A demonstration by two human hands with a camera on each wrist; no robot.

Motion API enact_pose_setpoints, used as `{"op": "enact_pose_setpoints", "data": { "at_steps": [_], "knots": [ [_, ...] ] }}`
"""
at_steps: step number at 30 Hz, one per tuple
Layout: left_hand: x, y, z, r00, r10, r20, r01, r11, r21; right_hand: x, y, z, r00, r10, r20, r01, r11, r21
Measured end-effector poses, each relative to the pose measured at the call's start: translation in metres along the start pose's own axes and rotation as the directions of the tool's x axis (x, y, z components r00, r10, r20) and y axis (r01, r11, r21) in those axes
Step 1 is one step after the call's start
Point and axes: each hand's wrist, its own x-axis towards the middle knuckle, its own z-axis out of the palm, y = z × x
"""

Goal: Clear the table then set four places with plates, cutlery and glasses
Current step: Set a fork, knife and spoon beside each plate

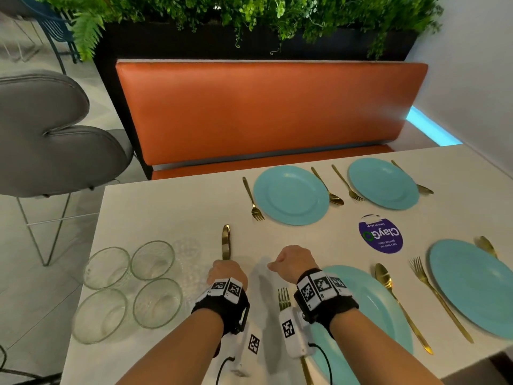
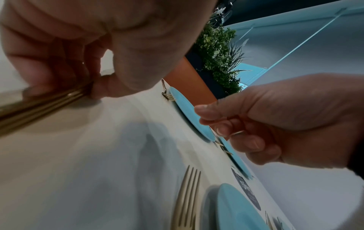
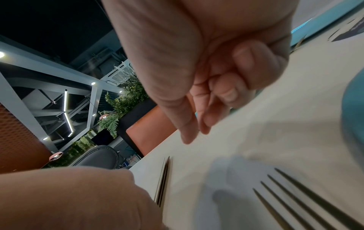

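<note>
My left hand (image 1: 225, 267) grips the handles of a small bundle of gold knives (image 1: 226, 242); their blades point away from me, low over the white table (image 1: 166, 207). The left wrist view shows the fingers (image 2: 59, 65) curled round the gold handles (image 2: 39, 102). My right hand (image 1: 288, 261) hovers just right of it, fingers curled, holding nothing. Below it lie a gold fork (image 1: 283, 298) and the near blue plate (image 1: 372, 309). Several clear glasses (image 1: 152, 259) stand grouped at the left. Three more blue plates (image 1: 291, 195) (image 1: 383, 183) (image 1: 477, 287) have gold forks and spoons beside them.
A purple round sticker (image 1: 380, 235) lies between the plates. An orange bench (image 1: 263, 112) runs along the far edge, with a planter of greenery (image 1: 249, 12) behind it. A grey chair (image 1: 50, 134) stands at the left end. A wall closes the right side.
</note>
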Motion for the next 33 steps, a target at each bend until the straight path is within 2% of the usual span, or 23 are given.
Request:
{"op": "enact_pose_setpoints", "data": {
  "at_steps": [3, 8, 11, 15, 17, 19, 22, 24, 27, 30, 33],
  "knots": [
    [0.0, -0.002, 0.001, 0.999, 0.023, 0.022, -0.024, 0.997, 0.068, -0.007, 0.002, -0.001, 1.0, -0.018, 0.023, 0.018, 1.0, 0.018],
    [0.002, -0.008, -0.002, 0.999, 0.042, 0.021, -0.043, 0.998, 0.049, -0.018, 0.008, -0.008, 0.996, -0.075, 0.053, 0.073, 0.996, 0.046],
    [0.002, -0.01, -0.007, 0.998, 0.055, 0.036, -0.054, 0.998, -0.015, -0.018, 0.012, -0.012, 0.991, -0.109, 0.083, 0.105, 0.993, 0.055],
    [0.0, -0.011, -0.012, 0.993, 0.052, 0.104, -0.03, 0.979, -0.203, -0.015, 0.017, -0.01, 0.975, -0.167, 0.148, 0.163, 0.986, 0.043],
    [0.001, -0.012, -0.01, 0.986, 0.099, 0.136, -0.044, 0.932, -0.359, -0.013, 0.018, -0.008, 0.967, -0.188, 0.172, 0.183, 0.982, 0.047],
    [-0.002, -0.011, -0.006, 0.975, 0.176, 0.139, -0.076, 0.843, -0.533, -0.014, 0.02, -0.007, 0.963, -0.201, 0.177, 0.192, 0.979, 0.071],
    [-0.013, -0.006, -0.004, 0.953, 0.262, 0.155, -0.081, 0.709, -0.7, -0.018, 0.023, -0.006, 0.966, -0.197, 0.168, 0.166, 0.969, 0.182],
    [-0.024, 0.001, -0.005, 0.939, 0.317, 0.134, -0.111, 0.649, -0.753, -0.021, 0.025, -0.006, 0.972, -0.188, 0.143, 0.14, 0.945, 0.297],
    [-0.041, 0.008, -0.009, 0.901, 0.417, 0.117, -0.169, 0.587, -0.792, -0.028, 0.027, -0.007, 0.974, -0.161, 0.162, 0.057, 0.858, 0.511],
    [-0.056, 0.01, -0.01, 0.866, 0.491, 0.096, -0.207, 0.526, -0.825, -0.039, 0.029, -0.003, 0.981, -0.133, 0.144, 0.019, 0.797, 0.604],
    [-0.063, 0.004, -0.006, 0.858, 0.507, 0.088, -0.244, 0.55, -0.799, -0.055, 0.028, 0.008, 0.992, -0.079, 0.102, -0.014, 0.718, 0.696]
  ]
}}
